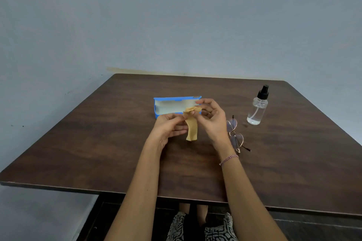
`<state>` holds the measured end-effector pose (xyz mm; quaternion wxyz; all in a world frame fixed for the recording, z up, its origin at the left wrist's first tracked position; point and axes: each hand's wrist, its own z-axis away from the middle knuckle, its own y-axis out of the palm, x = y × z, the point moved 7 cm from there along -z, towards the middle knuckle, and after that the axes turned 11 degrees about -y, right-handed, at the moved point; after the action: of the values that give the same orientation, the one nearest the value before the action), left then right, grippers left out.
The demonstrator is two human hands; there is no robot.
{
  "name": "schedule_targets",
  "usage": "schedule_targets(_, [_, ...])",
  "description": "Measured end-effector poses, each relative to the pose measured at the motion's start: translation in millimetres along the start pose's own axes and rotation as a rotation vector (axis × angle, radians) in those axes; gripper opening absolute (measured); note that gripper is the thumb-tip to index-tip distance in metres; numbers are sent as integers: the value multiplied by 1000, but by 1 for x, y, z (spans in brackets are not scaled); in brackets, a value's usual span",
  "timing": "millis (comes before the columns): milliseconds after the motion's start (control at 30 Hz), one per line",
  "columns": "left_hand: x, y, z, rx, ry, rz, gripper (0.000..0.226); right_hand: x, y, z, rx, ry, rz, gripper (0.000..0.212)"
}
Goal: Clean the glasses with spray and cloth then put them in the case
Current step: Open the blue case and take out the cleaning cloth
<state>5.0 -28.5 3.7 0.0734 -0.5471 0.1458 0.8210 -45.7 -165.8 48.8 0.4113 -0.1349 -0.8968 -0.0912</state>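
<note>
A small tan cloth [191,127] hangs above the table, pinched at its upper part by both hands. My left hand [170,128] holds its left edge and my right hand [211,118] pinches the top. Behind the hands lies the blue glasses case [170,106], open, with a pale lining. The thin-rimmed glasses [236,135] lie on the table just right of my right wrist, partly hidden by it. A clear spray bottle [258,107] with a black nozzle stands upright further right.
Everything rests on a dark wooden table [98,143] set against a grey-blue wall. Its front edge runs close to my lap, and my knees show below it.
</note>
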Motion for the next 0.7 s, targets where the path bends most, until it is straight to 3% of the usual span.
schedule_targets(233, [-13, -18, 4, -145, 118, 121, 2, -1, 19, 5, 285, -77, 139, 18])
schedule_targets(567, [-21, -25, 14, -191, 247, 203, 13, -7, 21, 8, 322, -12, 107, 10])
schedule_targets(700, [-21, -25, 13, -176, 256, 249, 22, -3, 8, 3, 130, 17, 67, 9])
